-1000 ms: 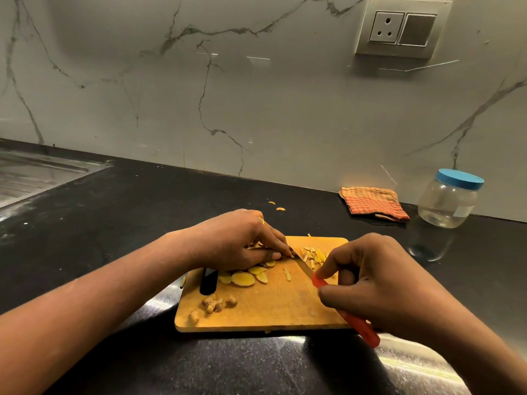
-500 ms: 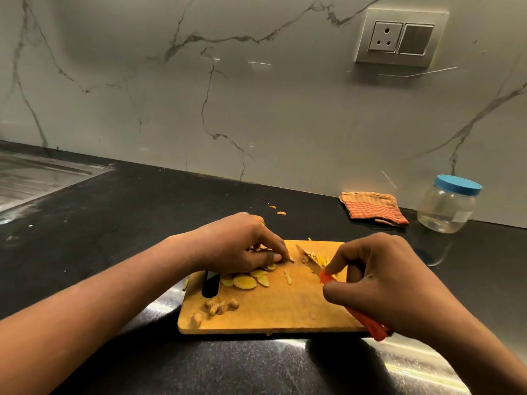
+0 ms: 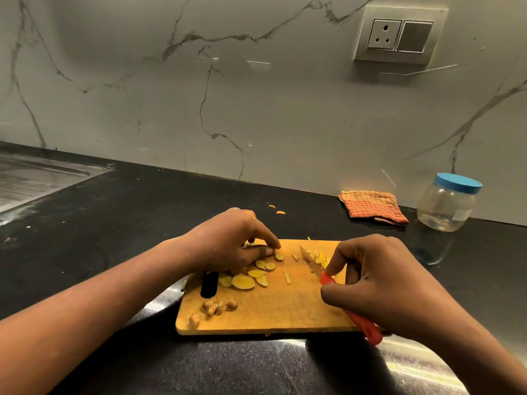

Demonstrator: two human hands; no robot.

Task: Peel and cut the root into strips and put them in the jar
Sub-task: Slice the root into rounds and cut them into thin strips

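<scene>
A wooden cutting board (image 3: 273, 312) lies on the black counter. Yellow root slices (image 3: 243, 281) are spread over its middle, and thin cut strips (image 3: 320, 257) are piled near its far right. My left hand (image 3: 233, 242) rests on the board's far left, fingers curled down and pinching slices. My right hand (image 3: 379, 283) grips a red-handled knife (image 3: 312, 264), blade pointing away over the board beside the strips. Knobbly peel scraps (image 3: 215, 307) sit near the board's front left. The clear jar (image 3: 446, 202) with a blue lid stands at the back right, closed.
A folded orange cloth (image 3: 372, 206) lies against the marble wall left of the jar. A steel sink drainer (image 3: 34, 178) is at the far left. Two yellow bits (image 3: 276, 210) lie on the counter behind the board. A black slot (image 3: 209, 283) is in the board's left end.
The knife has drawn back to the right, away from my left hand's fingertips. My left hand has shifted slightly among the slices.
</scene>
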